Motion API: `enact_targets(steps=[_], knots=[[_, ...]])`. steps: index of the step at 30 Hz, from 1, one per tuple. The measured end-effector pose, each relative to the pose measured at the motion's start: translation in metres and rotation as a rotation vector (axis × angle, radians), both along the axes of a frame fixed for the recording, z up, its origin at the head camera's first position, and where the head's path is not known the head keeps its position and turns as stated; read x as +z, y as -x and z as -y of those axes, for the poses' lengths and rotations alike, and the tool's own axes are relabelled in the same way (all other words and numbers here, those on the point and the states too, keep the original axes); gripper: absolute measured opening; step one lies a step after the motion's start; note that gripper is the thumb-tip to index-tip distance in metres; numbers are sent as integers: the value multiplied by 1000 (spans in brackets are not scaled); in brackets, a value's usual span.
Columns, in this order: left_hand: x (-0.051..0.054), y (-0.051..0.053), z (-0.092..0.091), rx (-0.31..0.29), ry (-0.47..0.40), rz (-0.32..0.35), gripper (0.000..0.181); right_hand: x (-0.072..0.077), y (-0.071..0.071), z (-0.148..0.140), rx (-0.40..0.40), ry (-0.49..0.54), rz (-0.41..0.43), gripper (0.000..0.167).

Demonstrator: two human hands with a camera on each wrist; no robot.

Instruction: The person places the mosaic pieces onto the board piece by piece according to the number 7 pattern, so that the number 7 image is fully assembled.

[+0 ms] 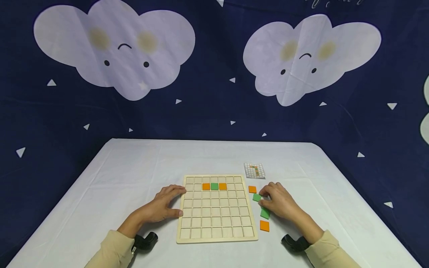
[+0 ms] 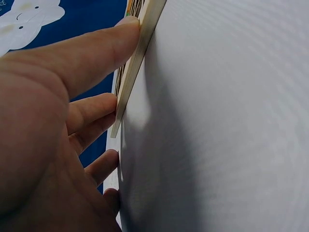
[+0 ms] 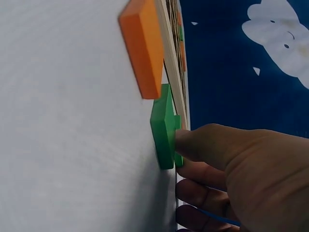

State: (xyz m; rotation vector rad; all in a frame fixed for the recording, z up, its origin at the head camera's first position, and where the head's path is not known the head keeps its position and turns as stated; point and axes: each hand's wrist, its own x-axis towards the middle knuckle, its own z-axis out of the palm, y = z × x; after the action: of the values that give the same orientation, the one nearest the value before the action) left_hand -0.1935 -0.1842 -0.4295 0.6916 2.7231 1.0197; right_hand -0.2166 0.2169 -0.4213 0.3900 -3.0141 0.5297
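Green tile pinched beside the board

The right hand [image 1: 279,201] pinches a green tile [image 1: 257,197] between thumb and finger, just right of the wooden grid board [image 1: 216,220] on the bench [image 1: 140,160]. A second green tile [image 1: 265,213] lies under that hand's edge — an orange tile [image 1: 264,226] sits nearer the person. The left hand [image 1: 161,206], thumb and fingers spread wide, touches the board's left edge. A pattern card [image 1: 254,171] lies beyond.

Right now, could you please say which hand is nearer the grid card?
Right. The right hand is below and right of the card in the head view, pinching a green tile; the left hand is farther, at the left edge of the board.
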Motion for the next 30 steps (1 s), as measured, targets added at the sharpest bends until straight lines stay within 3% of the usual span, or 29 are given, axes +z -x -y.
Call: enact_targets(steps=[30], knots=[[0,0,-1,6,3,3,69,6,-3,2,43,92,-55,22]])
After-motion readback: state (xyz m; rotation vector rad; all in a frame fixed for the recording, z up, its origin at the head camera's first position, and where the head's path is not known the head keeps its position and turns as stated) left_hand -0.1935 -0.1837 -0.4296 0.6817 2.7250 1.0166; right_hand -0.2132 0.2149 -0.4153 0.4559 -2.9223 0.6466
